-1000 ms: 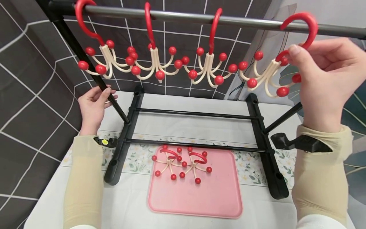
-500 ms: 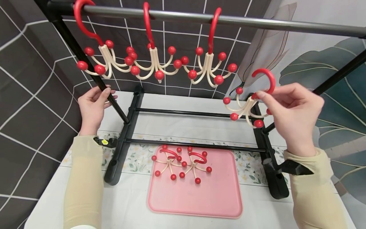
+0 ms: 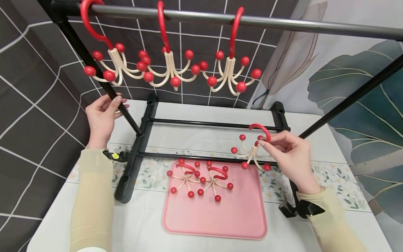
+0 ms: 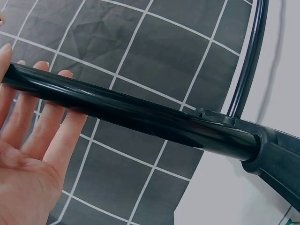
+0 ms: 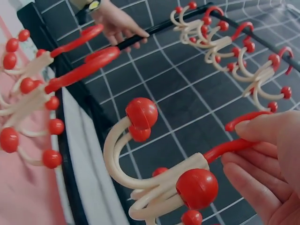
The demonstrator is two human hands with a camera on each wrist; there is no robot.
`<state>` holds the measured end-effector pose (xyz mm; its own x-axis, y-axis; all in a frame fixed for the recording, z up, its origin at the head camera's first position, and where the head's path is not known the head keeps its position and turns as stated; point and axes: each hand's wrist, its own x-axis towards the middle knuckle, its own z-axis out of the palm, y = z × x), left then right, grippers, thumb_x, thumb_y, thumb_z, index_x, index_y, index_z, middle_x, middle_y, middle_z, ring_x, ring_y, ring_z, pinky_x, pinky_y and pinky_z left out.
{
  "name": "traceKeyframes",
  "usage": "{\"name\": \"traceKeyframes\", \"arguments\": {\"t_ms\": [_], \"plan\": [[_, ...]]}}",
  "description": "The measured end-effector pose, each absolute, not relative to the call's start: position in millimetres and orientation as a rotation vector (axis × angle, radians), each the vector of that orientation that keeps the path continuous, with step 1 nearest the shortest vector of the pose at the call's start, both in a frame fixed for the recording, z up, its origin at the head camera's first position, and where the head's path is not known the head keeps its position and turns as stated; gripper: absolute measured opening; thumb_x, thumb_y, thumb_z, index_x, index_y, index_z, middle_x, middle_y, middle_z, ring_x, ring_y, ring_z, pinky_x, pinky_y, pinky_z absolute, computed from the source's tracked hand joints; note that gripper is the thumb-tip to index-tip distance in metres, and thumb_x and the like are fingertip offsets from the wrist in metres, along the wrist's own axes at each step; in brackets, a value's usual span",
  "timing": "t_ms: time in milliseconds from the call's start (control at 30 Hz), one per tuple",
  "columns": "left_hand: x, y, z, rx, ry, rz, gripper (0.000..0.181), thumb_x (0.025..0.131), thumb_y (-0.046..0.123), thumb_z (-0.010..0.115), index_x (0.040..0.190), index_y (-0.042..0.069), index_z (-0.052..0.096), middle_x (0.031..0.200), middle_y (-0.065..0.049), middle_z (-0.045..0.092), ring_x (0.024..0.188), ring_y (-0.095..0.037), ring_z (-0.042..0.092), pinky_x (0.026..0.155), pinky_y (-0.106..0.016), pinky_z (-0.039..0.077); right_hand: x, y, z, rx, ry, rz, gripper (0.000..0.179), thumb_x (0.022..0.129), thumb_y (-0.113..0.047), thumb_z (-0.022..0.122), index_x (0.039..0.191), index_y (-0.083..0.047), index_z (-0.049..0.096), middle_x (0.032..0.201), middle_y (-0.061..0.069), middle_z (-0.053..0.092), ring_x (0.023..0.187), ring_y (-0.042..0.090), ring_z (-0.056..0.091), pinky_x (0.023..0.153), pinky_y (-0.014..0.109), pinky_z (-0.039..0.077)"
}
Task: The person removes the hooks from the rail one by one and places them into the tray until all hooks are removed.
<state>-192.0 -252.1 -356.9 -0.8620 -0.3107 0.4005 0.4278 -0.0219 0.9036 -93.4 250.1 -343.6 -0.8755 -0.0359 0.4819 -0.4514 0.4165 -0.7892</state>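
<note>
In the head view my right hand (image 3: 289,157) pinches a multi-arm hanger hook (image 3: 253,152) by its red neck, above the tray's upper right corner. Its cream arms end in red balls and splay toward the left. My left hand (image 3: 102,119) holds the rack's black left pole (image 3: 127,117), thumb in front and fingers behind. From the grey top bar (image 3: 283,25) hang three like hooks: a left one (image 3: 119,66), a middle one (image 3: 170,64) and a right one (image 3: 230,66). Two more, a left (image 3: 186,177) and a right (image 3: 214,180), lie on the pink tray (image 3: 217,220).
The black rack's left foot (image 3: 127,178) and right foot (image 3: 280,112) stand on the white table covering (image 3: 138,224), joined by a back crossbar (image 3: 201,123) and a front crossbar (image 3: 189,157). A dark gridded cloth (image 3: 37,122) hangs behind and at the left.
My right hand has taken the hanger hook off the top bar's right end and carried it down and leftward, toward the tray. My left hand stays on the pole.
</note>
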Motion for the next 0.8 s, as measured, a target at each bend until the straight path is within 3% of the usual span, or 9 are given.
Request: {"name": "traceKeyframes", "arguments": {"t_ms": [233,800], "plan": [[-191.5,-251.9,-356.2,-0.113,-1.766,-1.929,0.027,0.091,0.011,0.078,0.114,-0.003,0.075,0.095,-0.012,0.075,0.080,-0.019,0.075,0.076,-0.025,0.060,-75.6,249.6,-368.2,0.471,-2.295,1.646,0.017,0.081,0.016,0.078,0.091,0.003,0.072,0.093,0.010,0.075,0.081,0.014,0.075,0.074,0.026,0.060],[-189.9,-250.6,-354.4,-0.118,-1.745,-1.956,0.026,0.091,0.008,0.077,0.114,-0.004,0.075,0.095,-0.014,0.074,0.080,-0.020,0.075,0.076,-0.026,0.060,-50.8,256.9,-394.4,0.610,-2.373,1.716,0.032,0.076,0.023,0.077,0.087,-0.006,0.071,0.087,0.011,0.070,0.078,0.015,0.074,0.071,0.029,0.061]]}}
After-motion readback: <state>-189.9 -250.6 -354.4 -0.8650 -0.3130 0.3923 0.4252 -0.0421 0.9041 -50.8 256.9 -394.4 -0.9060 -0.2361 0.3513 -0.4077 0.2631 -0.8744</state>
